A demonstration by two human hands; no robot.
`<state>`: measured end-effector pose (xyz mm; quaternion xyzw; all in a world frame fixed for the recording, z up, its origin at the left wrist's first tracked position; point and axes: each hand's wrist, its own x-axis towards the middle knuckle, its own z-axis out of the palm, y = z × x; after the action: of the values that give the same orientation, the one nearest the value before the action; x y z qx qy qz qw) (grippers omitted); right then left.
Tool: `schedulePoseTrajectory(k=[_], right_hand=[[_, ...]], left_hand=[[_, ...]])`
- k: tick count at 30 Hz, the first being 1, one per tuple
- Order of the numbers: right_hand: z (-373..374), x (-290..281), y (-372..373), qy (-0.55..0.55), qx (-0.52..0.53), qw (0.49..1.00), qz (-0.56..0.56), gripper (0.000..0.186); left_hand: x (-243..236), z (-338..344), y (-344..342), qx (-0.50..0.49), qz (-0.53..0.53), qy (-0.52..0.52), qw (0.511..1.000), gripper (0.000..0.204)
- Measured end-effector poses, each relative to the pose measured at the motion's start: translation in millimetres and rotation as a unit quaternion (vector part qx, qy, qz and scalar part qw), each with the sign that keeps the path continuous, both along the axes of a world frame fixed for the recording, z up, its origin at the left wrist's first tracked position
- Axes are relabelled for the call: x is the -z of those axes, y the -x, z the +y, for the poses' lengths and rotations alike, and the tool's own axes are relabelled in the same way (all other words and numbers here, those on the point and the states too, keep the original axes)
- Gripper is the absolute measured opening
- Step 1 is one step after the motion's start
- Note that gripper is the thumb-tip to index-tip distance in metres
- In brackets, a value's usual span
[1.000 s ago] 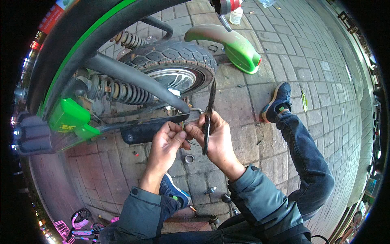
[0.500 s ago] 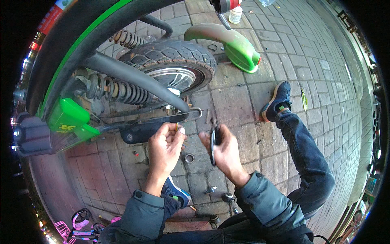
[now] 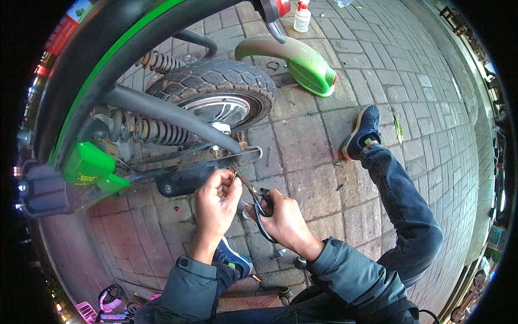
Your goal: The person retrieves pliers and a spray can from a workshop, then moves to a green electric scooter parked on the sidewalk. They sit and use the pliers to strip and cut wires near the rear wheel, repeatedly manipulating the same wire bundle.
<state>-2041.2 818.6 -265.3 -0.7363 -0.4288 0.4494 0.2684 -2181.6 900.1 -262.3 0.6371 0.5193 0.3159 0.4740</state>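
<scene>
My left hand [image 3: 217,201] is closed in a pinch on a short, thin wire [image 3: 236,175], with yellowish and green bits showing at the fingertips. In my right hand [image 3: 286,218] are black-handled scissors [image 3: 263,227], my fingers through the loops. The scissor blades point up and left, their tips close to the pinched wire; whether they touch it I cannot tell. Just beyond my hands lies the rear end of a tipped-over green and black two-wheeler, with its tyre [image 3: 226,75], a coil spring [image 3: 154,129] and a frame tube [image 3: 172,116].
A green mudguard [image 3: 310,73] lies on the paving beyond the wheel, with a white bottle [image 3: 302,19] behind it. Small loose parts, among them a bolt-like piece [image 3: 278,254], are scattered near my feet. My shoe [image 3: 362,132] stands at the right.
My right hand has swung left and turned the scissors, bringing the blades up to my left fingertips. My left hand keeps its pinch. The whole view has shifted slightly.
</scene>
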Motion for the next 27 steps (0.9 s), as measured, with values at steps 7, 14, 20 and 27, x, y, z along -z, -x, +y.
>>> schedulePoseTrajectory(k=[7,14,20,27], right_hand=[[0.6,-5.4,0.5,-0.007,0.001,0.999,0.043,0.047],[3.2,10.9,-1.6,-0.03,-0.01,0.999,0.005,0.044],[24.2,35.8,-30.8,-0.266,-0.112,0.949,-0.126,0.037],[16.3,38.3,-33.4,-0.215,-0.125,0.961,-0.123,0.034]], left_hand=[[-1.8,-0.7,0.0,0.011,0.062,-0.081,0.995,0.007],[-0.2,0.5,3.3,0.022,0.019,-0.028,0.999,0.01],[-2.2,13.4,24.8,0.11,-0.087,0.102,0.985,0.016],[2.5,10.6,18.4,0.12,-0.192,0.154,0.962,0.017]])
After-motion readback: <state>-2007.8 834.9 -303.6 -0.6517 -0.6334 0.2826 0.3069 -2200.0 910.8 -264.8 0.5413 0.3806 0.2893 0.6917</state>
